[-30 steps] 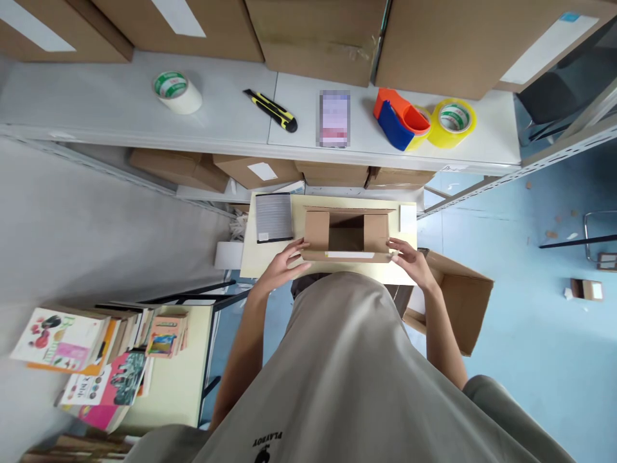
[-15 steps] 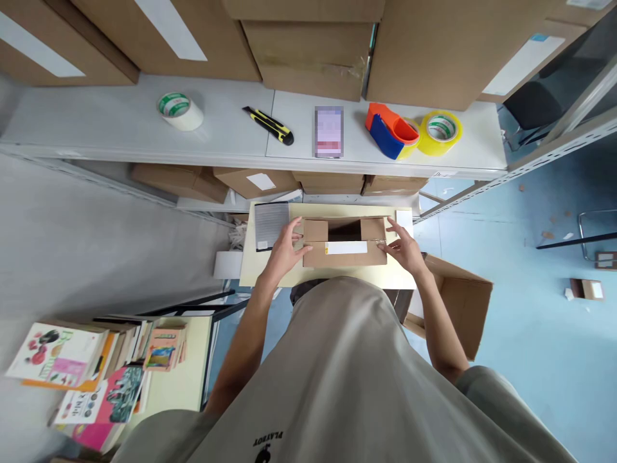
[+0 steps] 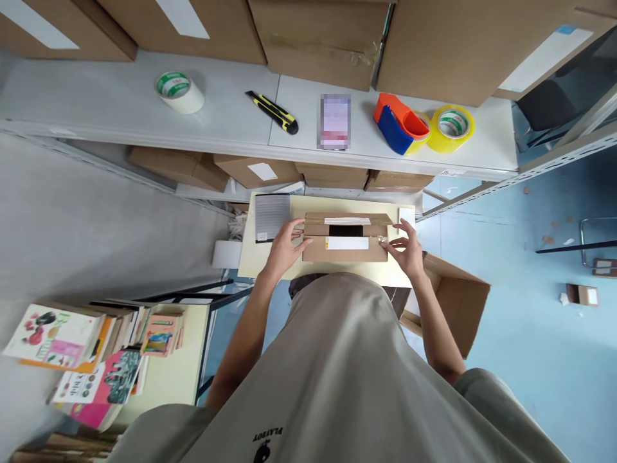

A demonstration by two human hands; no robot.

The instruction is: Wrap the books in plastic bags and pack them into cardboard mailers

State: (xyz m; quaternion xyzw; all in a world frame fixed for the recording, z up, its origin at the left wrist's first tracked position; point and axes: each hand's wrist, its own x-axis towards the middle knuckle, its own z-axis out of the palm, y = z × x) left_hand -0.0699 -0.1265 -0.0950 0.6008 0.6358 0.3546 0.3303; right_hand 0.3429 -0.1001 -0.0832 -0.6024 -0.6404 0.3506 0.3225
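Half a second ago the near flap was tipped in over the opening of the cardboard box (image 3: 346, 254); now the far flap (image 3: 376, 229) leans in too, its white label showing beside the near one's. The mouth is down to a narrow dark slot – so we judge the box nearly closed on top, though neither long flap lies fully flat.

The box sits mid-desk (image 3: 255, 263), in front of our shirt (image 3: 344, 360). Our left hand (image 3: 284, 251) is at its left end, fingers spread, with the thumb against the near side. Our right hand (image 3: 407, 253) is at the right end, fingers bent and parted, near a bit of clear tape (image 3: 382, 239). We cannot tell whether either hand truly grips.

As for edges, our shirt comes right up to the desk's near side, leaving little room there. Yellow desktop shows behind the box and at both ends – up to a striped pad (image 3: 272, 218) on the left and a white card (image 3: 406, 217) on the right. The shelf (image 3: 231, 122) stands beyond the far edge.
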